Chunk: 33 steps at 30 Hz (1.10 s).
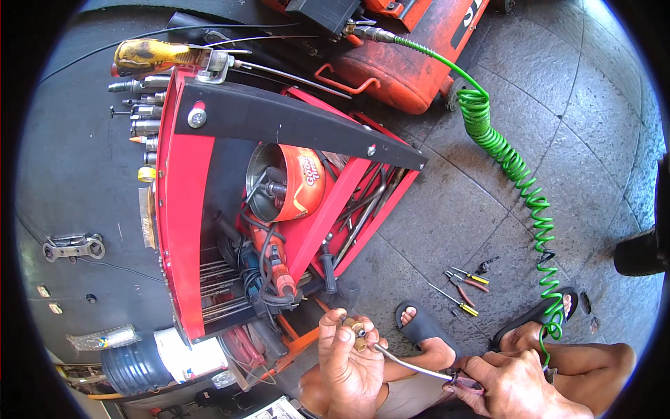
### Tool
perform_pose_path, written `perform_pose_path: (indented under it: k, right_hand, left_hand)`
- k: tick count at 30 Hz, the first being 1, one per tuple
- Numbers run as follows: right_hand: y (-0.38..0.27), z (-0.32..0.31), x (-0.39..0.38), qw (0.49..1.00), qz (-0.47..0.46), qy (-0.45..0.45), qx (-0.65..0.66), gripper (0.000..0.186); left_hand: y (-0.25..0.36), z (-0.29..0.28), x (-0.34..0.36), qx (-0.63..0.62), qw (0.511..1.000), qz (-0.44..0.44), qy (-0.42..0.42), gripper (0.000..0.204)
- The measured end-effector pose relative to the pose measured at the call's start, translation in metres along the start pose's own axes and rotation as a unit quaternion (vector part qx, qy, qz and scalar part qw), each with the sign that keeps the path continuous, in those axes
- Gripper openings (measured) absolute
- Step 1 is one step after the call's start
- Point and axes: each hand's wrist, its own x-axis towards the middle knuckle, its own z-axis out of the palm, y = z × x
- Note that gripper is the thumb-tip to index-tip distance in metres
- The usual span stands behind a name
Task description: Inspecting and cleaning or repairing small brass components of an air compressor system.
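Brass fitting in the left hand, blow gun at it, on a tiled workshop floor

Grey tiles laid with visible joints form the floor [488,202] from 1 to 5 o'clock. One red air compressor [401,77] stands at 1 o'clock, and one green coiled hose [520,174] runs from it toward 5 o'clock. One red-and-black tool rack [183,230] fills 9 o'clock, with one orange-red tin [303,183] inside. At 4 o'clock on the tiles lie two yellow-handled screwdrivers [467,309] and one pair of pliers [466,288]; below them are two black sandals [424,325], both worn. At 6 o'clock the left hand [349,366] pinches one brass fitting [359,342] between thumb and fingers. At 5 o'clock the right hand [513,384] wraps one air blow gun [466,382], its metal tube [415,369] reaching the fitting; whether the tip sits inside, I cannot tell.
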Motion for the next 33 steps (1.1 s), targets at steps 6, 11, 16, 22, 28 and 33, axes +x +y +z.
perform_pose_path:
  k: [6,11,16,22,28,33]
  right_hand:
    - [-0.001,-0.001,0.002,1.0,0.007,-0.006,-0.005,0.02]
    - [0.0,-0.001,0.002,1.0,0.009,-0.008,-0.007,0.02]
    - [-0.002,0.001,0.002,1.0,0.006,0.016,-0.011,0.02]
    - [-0.003,-0.001,-0.001,1.0,0.01,0.015,-0.02,0.02]
    - [-0.002,0.006,-0.001,0.999,0.009,0.024,-0.023,0.021]
    - [-0.004,0.007,-0.004,0.997,0.016,0.02,-0.077,0.02]
  left_hand:
    - [-0.003,0.0,-0.002,0.053,0.998,-0.003,0.018,0.029]
    - [-0.003,-0.007,0.0,-0.001,1.0,-0.016,-0.025,0.034]
    - [-0.004,-0.006,-0.002,0.036,0.999,-0.007,-0.012,0.033]
    - [-0.006,-0.006,-0.001,0.062,0.998,-0.002,-0.029,0.032]
    - [-0.009,-0.008,0.003,0.091,0.994,0.034,-0.05,0.033]
    - [-0.015,-0.007,0.005,0.108,0.992,0.054,-0.044,0.032]
